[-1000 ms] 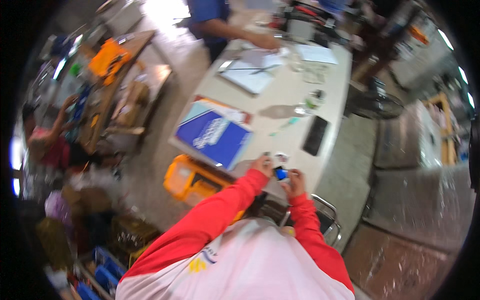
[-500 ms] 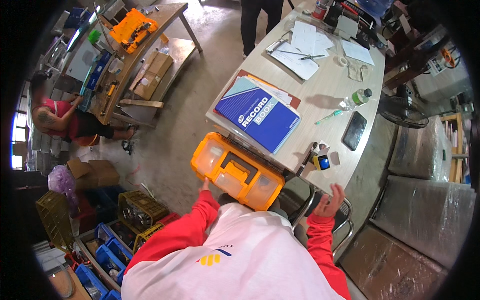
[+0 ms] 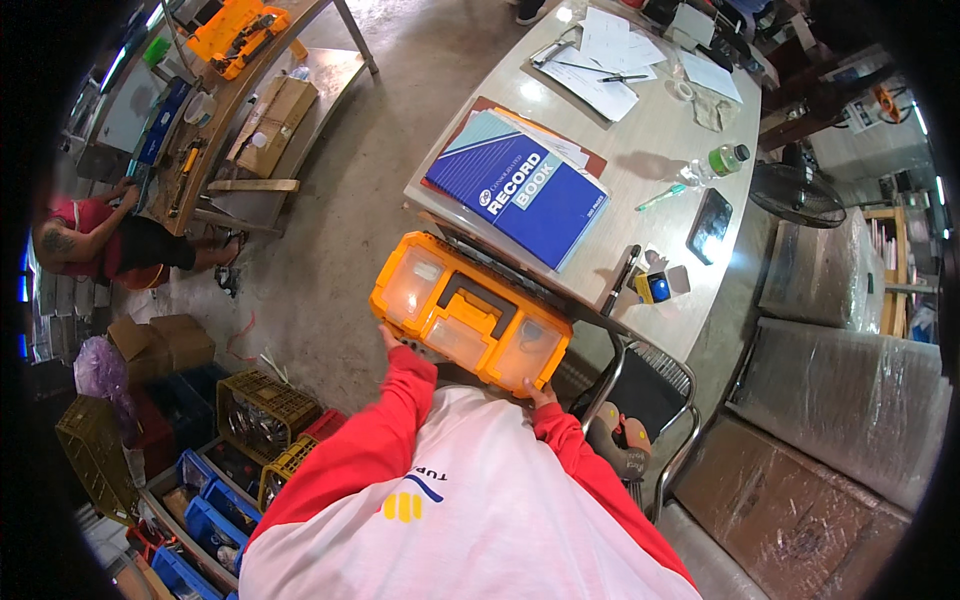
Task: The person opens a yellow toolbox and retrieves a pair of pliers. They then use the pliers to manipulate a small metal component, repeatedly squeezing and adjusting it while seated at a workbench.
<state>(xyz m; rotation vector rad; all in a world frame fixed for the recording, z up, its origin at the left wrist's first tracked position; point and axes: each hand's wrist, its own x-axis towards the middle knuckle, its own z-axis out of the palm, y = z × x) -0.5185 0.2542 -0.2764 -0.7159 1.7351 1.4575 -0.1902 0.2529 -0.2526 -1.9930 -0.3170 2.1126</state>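
An orange toolbox [image 3: 460, 340] with a dark handle and clear lid windows is in front of my body, just off the near left edge of the table. At its left near corner my left hand [image 3: 390, 339] grips the side, with most fingers hidden beneath. My right hand [image 3: 543, 393] holds the right near corner, thumb at the lid's edge and the other fingers largely out of sight. The lid is closed, and small items show faintly through its windows.
On the table lie a blue record book [image 3: 530, 190], papers [image 3: 600, 85], a phone [image 3: 710, 226], a bottle [image 3: 715, 165], a black marker [image 3: 622, 280] and a small blue-yellow item [image 3: 653, 288]. A black chair [image 3: 640, 385] stands right. Crates [image 3: 265, 410] sit left; a person [image 3: 90, 235] works beyond.
My right hand has come from open air beside the table onto the toolbox's right corner. The toolbox appears slightly higher and farther left in view; the whole view has shifted too.
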